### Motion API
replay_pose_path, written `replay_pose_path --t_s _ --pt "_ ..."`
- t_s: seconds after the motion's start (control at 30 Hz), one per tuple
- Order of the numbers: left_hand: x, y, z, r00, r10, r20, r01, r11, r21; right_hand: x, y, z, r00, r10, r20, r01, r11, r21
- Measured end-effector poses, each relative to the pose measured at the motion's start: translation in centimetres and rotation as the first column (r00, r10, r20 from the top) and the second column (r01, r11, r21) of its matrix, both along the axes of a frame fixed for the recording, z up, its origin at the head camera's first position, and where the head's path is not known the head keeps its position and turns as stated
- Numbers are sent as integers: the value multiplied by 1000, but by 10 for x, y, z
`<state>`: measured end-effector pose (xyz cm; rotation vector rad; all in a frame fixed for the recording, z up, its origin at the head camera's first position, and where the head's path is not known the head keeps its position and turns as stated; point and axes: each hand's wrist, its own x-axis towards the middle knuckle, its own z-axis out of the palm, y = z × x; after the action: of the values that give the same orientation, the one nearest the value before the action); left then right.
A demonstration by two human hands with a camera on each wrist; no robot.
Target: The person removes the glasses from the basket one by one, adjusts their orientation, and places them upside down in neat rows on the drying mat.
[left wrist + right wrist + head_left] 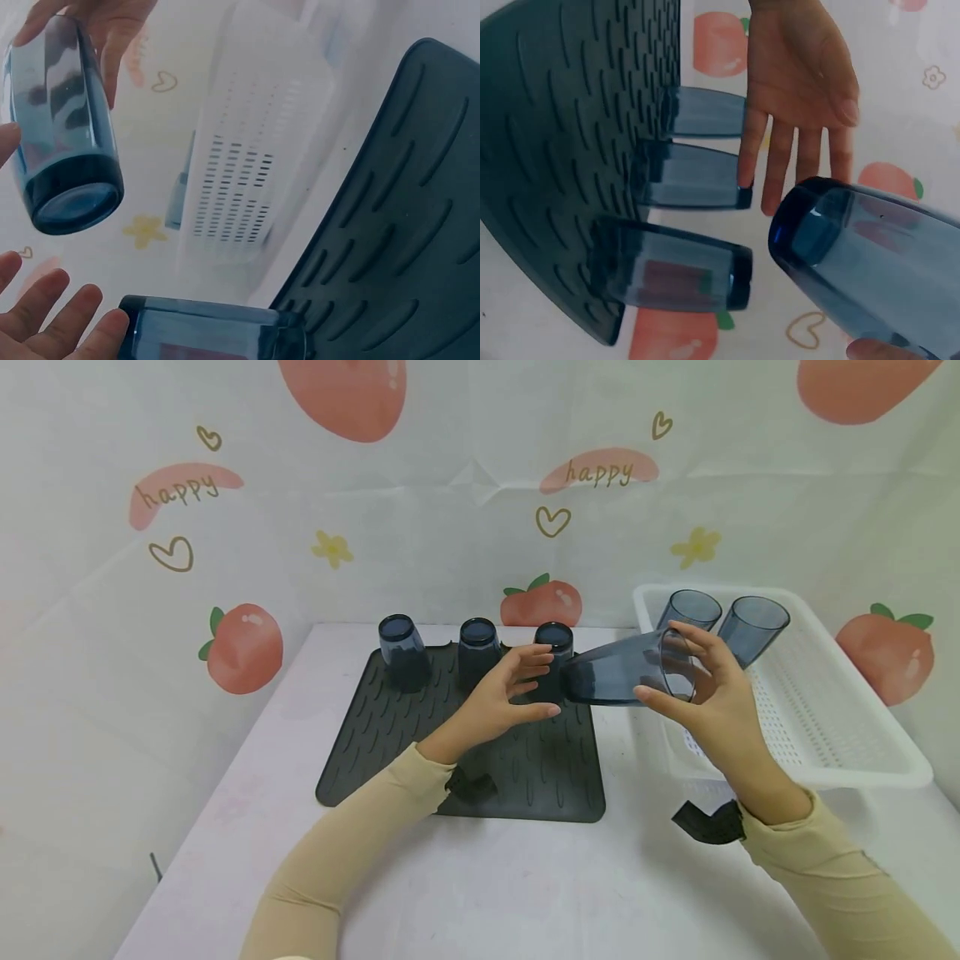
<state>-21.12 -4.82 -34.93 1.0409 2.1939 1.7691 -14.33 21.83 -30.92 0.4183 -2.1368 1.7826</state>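
The right hand [708,693] grips a blue-grey tumbler [626,668] round its rim end, fingers curled over the top and thumb underneath. The tumbler lies nearly on its side in the air, base pointing left, above the gap between the dark drying mat [480,752] and the white basket [817,710].

The left hand [510,693] is empty, its fingers spread and fairly straight, palm turned toward the tumbler's base. It hovers over the right rear part of the mat, just short of the base; the wrist views show a small gap between fingertips and glass.

Three more tumblers stand upside down in a row along the mat's far edge: the left one [402,647], the middle one [478,647] and the right one [555,647]. The right one sits just behind the left hand's fingers and close under the held tumbler's base, crowding that corner.

Two further tumblers [723,622] lean in the far end of the basket, behind the right hand. Mat and basket rest on the white tabletop [525,877].
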Motion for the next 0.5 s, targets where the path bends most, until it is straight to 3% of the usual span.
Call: replay_pose_path --t_s 0.13,0.5 --pt "2 2 -4 1000 -19 9 19 1000 4 1 -6 -4 1000 22 9 -22 1000 -22" --pt "8 8 -13 999 -41 33 41 999 10 7 -18 -15 999 35 41 -37 998 58"
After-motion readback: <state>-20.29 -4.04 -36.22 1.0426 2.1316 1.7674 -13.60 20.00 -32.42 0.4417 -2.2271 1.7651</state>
